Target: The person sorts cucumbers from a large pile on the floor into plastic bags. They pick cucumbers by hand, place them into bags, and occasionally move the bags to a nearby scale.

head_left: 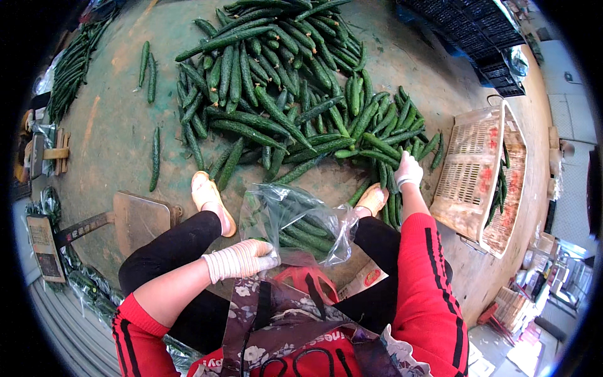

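A clear plastic bag (295, 220) stands between my legs with several cucumbers (308, 234) inside it. My left hand (242, 259), in a striped knit glove, is closed on the near left edge of the bag's mouth. Reaching out to the right, my gloved right hand (408, 171) is closed around the end of a cucumber (380, 148) at the near right edge of the pile. A large heap of dark green cucumbers (276, 81) spreads over the floor in front of me.
A scale (141, 220) stands at the left, near loose cucumbers (156, 158). To the right, a dirty white plastic crate (468, 169) lies on its side with some cucumbers in it. Black crates (471, 28) are stacked at the far right. Another green heap (78, 63) lies far left.
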